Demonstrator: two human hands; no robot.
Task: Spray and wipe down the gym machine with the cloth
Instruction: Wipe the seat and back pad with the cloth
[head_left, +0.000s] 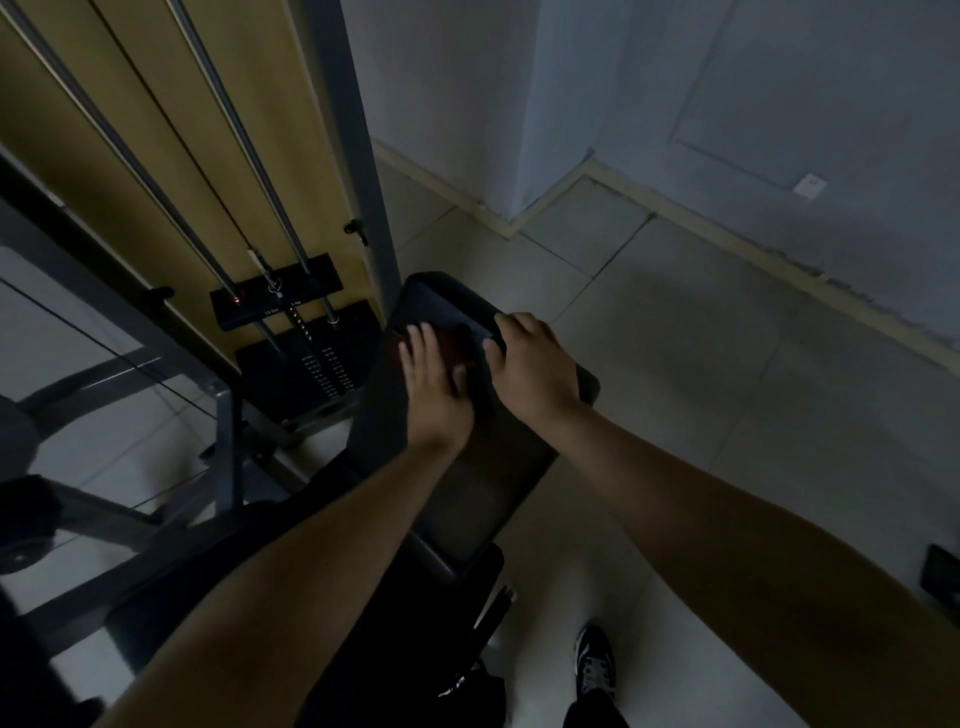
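Head view: flat left hand (434, 379), curled right hand (535, 364) on cloth (441, 310)

Matt dark cloth (441, 312), smooth padded bench (467, 483), metal rods (249, 150)

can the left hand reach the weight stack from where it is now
Probably yes. The left hand lies flat on the cloth on the pad, and the weight stack sits just left of it, lower down, with nothing visible between.
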